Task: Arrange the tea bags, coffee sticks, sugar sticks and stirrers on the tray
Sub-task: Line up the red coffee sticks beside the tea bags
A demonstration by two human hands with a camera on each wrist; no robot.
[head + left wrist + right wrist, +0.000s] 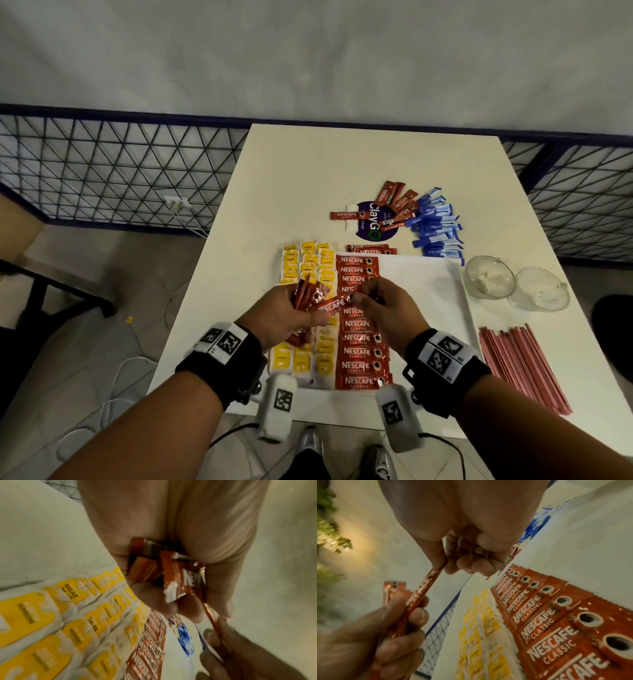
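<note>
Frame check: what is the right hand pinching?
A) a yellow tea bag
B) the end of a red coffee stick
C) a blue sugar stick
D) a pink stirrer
B: the right hand pinches one end of a red coffee stick drawn from the bundle the left hand grips.

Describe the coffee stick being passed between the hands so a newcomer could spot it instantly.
Start at the white rectangular tray on the table, above its column of flat red Nescafe coffee sticks. The red Nescafe stick bridges the left hand and right hand. Unlike the rest, it is airborne, pinched at both ends.
</note>
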